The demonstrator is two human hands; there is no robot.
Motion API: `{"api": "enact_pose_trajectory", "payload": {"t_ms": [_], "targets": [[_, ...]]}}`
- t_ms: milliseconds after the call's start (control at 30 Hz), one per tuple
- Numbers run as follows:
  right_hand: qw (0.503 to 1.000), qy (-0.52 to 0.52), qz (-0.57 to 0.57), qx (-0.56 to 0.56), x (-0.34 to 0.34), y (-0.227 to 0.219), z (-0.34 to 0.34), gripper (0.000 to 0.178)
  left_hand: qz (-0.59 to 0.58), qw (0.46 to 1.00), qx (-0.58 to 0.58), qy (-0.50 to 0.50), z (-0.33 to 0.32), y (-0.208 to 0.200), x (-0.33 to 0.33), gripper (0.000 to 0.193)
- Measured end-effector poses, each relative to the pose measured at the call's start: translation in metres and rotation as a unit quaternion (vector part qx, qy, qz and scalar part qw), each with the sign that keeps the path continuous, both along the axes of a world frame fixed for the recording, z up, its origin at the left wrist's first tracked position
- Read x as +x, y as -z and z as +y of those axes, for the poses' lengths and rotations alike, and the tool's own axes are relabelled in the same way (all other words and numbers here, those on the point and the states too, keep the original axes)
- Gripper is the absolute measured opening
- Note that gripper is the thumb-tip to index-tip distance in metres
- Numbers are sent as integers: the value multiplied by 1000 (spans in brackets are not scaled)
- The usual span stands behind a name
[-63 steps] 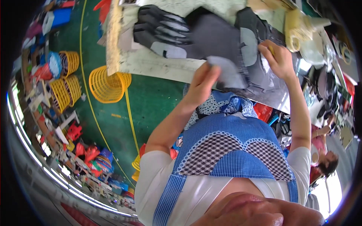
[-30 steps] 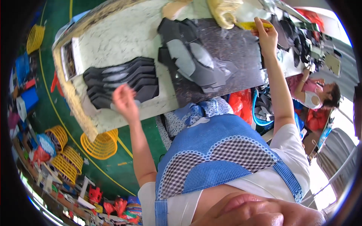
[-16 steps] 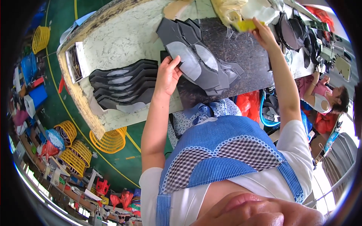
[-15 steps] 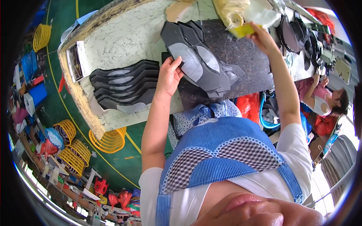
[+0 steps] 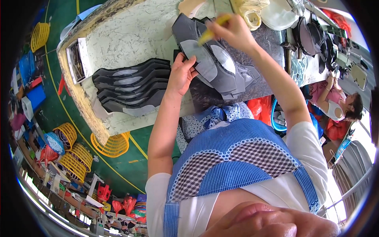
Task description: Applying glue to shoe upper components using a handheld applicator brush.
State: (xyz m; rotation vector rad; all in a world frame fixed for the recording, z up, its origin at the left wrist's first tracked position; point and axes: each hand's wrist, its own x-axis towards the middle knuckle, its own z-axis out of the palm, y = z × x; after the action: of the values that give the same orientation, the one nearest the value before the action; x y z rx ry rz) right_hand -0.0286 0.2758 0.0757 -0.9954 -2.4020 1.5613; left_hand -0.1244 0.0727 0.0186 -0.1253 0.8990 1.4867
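Grey, flat, angular layered pieces (image 5: 215, 77) are lying beneath two bare hands.
Left of these pieces, a fanned row of black-and-grey flat shapes (image 5: 132, 89) is resting; at their left edge, the half-closed left hand (image 5: 182, 75) is pinching them; over their upper part, the tightly curled right hand (image 5: 236, 33) is gripping a slim yellow tool (image 5: 207, 36).

A blue checked apron (image 5: 237, 173) with dark houndstooth panels (image 5: 263, 155) covers a white short-sleeved top (image 5: 196, 209).
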Motion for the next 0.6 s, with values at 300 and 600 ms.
{"api": "enact_pose_trajectory", "payload": {"t_ms": [300, 600], "targets": [[989, 59, 113, -76, 105, -36, -48, 17, 36, 999, -14, -8, -1, -4, -6, 22], [983, 108, 116, -92, 119, -40, -50, 12, 29, 999, -19, -4, -2, -7, -7, 17]]}}
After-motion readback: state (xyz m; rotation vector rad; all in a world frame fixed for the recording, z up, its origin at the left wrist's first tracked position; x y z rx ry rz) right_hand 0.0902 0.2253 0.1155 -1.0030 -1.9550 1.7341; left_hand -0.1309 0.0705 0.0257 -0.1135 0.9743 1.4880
